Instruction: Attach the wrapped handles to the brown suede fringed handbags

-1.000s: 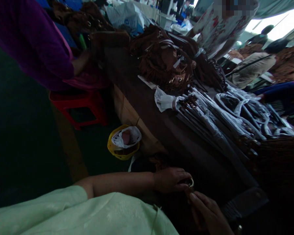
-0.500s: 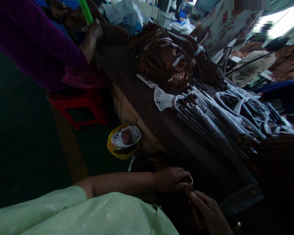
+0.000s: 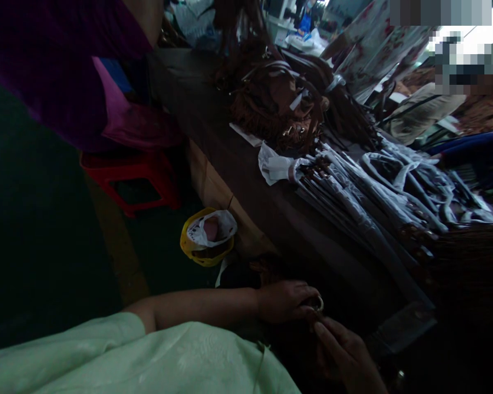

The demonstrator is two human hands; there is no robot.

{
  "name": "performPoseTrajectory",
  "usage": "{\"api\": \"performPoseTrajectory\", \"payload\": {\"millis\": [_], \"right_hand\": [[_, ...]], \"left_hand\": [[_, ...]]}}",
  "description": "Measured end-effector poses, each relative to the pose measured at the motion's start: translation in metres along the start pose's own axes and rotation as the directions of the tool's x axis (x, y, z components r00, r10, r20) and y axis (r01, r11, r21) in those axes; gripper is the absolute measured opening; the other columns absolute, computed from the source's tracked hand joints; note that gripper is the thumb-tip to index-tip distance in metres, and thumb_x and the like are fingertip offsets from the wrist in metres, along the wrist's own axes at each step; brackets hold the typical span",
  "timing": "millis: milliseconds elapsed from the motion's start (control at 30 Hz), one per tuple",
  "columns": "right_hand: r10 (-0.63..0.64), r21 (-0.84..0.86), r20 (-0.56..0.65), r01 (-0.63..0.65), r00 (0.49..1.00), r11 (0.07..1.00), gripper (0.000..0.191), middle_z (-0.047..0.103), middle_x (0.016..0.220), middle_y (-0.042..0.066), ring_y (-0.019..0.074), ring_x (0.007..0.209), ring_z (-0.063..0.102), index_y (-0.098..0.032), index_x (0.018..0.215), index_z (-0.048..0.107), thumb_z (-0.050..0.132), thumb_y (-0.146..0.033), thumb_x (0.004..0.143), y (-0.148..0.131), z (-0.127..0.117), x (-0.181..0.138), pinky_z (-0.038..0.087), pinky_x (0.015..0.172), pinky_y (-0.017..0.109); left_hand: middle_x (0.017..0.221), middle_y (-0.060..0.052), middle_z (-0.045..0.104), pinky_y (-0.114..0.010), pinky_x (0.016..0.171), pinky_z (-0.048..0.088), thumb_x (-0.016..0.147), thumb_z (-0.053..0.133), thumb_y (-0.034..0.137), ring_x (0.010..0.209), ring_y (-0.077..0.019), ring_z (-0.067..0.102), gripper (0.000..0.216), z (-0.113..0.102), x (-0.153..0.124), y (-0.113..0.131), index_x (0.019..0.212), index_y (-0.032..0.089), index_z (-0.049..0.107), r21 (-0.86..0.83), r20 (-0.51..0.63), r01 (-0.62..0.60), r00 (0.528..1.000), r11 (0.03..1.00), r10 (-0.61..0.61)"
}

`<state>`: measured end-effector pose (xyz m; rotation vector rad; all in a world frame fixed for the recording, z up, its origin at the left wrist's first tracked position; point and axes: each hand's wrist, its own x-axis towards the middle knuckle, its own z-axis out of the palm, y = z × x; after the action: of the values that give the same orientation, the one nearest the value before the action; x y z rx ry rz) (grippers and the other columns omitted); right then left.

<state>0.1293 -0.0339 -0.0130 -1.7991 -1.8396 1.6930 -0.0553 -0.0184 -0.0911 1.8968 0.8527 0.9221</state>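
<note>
At the near edge of the dark table, my left hand point(image 3: 285, 301) is closed around a brass-coloured metal ring point(image 3: 321, 302), which shows at its fingertips. Close beside it, my right hand point(image 3: 345, 350) pinches a brown strap point(image 3: 313, 324) just below the ring. The strap seems to join the ring, but the dim light hides the joint. What lies under both hands is too dark to make out.
Plastic-wrapped straps point(image 3: 353, 191) lie bundled along the table point(image 3: 246, 169). Beyond them is a pile of brown fringed bags point(image 3: 271, 104). A yellow basket point(image 3: 184, 249) and a red stool point(image 3: 127, 164) stand on the floor to the left. A person in a purple sleeve point(image 3: 66, 71) sits there.
My right hand has shifted slightly left and up along the strap, while my left hand stays at the ring. The purple-sleeved person's arm has moved up, and brown material now hangs near the far pile.
</note>
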Motion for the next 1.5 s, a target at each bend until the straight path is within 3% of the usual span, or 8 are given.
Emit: {"api": "performPoseTrajectory", "payload": {"millis": [133,200,333,567,833,1200,1300,1500], "right_hand": [[-0.006,-0.134,-0.092,-0.006,0.996,0.991,0.047,0.056,0.055,-0.003,0.0121,0.045,0.049,-0.02,0.105,0.065,0.05,-0.059,0.083,-0.003,0.003,-0.006,0.036,0.043,0.022],[-0.022,-0.17,-0.159,-0.006,0.987,0.985,0.049,0.055,0.053,-0.003,0.0125,0.044,0.048,-0.02,0.107,0.067,0.049,-0.058,0.083,-0.005,0.007,-0.009,0.036,0.042,0.022],[-0.047,-0.212,-0.191,0.005,0.98,0.977,0.046,0.056,0.051,-0.003,0.0135,0.045,0.05,-0.02,0.097,0.069,0.049,-0.058,0.082,-0.007,0.01,-0.01,0.038,0.045,0.023],[-0.014,-0.16,-0.016,0.011,1.0,0.987,0.045,0.056,0.049,-0.002,0.0121,0.043,0.051,-0.02,0.064,0.056,0.045,-0.059,0.084,-0.003,-0.001,-0.001,0.037,0.044,0.022],[0.049,0.07,0.002,-0.048,0.999,0.996,0.047,0.047,0.041,-0.005,0.0082,0.037,0.038,-0.018,0.071,0.056,0.051,-0.064,0.081,0.006,0.001,0.003,0.026,0.039,0.02],[0.117,0.291,-0.132,-0.074,0.984,0.954,0.039,0.039,0.042,-0.007,0.0075,0.039,0.031,-0.019,0.07,0.056,0.059,-0.058,0.077,0.007,0.014,0.005,0.024,0.038,0.021],[0.128,0.284,-0.175,-0.074,0.976,0.956,0.038,0.04,0.045,-0.006,0.0089,0.041,0.034,-0.02,0.072,0.059,0.06,-0.057,0.077,0.01,0.013,0.007,0.028,0.04,0.022],[0.043,0.199,-0.084,-0.026,0.996,0.98,0.043,0.037,0.044,-0.008,0.007,0.042,0.03,-0.019,0.061,0.049,0.055,-0.056,0.083,0.008,0.01,0.01,0.023,0.041,0.021]], "left_hand": [[0.108,-0.012,0.058,-0.027,0.088,0.044,0.094,0.045,0.033,0.099,-0.019,0.056,0.034,0.001,-0.002,-0.001,0.123,0.013,0.048,-0.015,-0.007,-0.004,1.0,1.0,0.004],[0.11,-0.012,0.058,-0.027,0.09,0.043,0.094,0.045,0.032,0.1,-0.0189,0.055,0.034,0.0,-0.003,-0.001,0.123,0.014,0.047,-0.022,-0.014,0.0,1.0,1.0,0.0],[0.111,-0.012,0.057,-0.027,0.092,0.042,0.095,0.045,0.032,0.103,-0.0186,0.054,0.034,-0.001,-0.003,-0.001,0.123,0.014,0.047,-0.039,-0.027,-0.006,1.0,0.999,0.005],[0.109,-0.01,0.057,-0.027,0.092,0.042,0.094,0.046,0.03,0.102,-0.0185,0.055,0.029,-0.001,-0.003,0.0,0.12,0.016,0.049,-0.044,-0.007,0.001,1.0,0.999,-0.001],[0.109,-0.011,0.058,-0.028,0.092,0.043,0.094,0.045,0.031,0.101,-0.0185,0.055,0.033,0.0,-0.003,-0.002,0.122,0.014,0.046,-0.016,-0.03,-0.036,0.999,0.999,0.035],[0.106,-0.011,0.059,-0.028,0.086,0.044,0.093,0.046,0.034,0.096,-0.0196,0.056,0.033,-0.001,-0.008,-0.007,0.12,0.015,0.047,-0.007,-0.032,0.026,0.999,1.0,-0.027],[0.107,-0.011,0.059,-0.03,0.087,0.044,0.093,0.047,0.033,0.097,-0.0202,0.056,0.033,-0.005,-0.011,-0.007,0.121,0.015,0.047,-0.076,-0.021,-0.01,1.0,0.997,0.008],[0.11,-0.012,0.061,-0.031,0.088,0.045,0.078,0.068,0.046,0.1,-0.0225,0.058,0.057,-0.003,-0.007,-0.01,0.122,0.016,0.048,-0.2,-0.022,0.011,1.0,0.98,-0.016]]}}
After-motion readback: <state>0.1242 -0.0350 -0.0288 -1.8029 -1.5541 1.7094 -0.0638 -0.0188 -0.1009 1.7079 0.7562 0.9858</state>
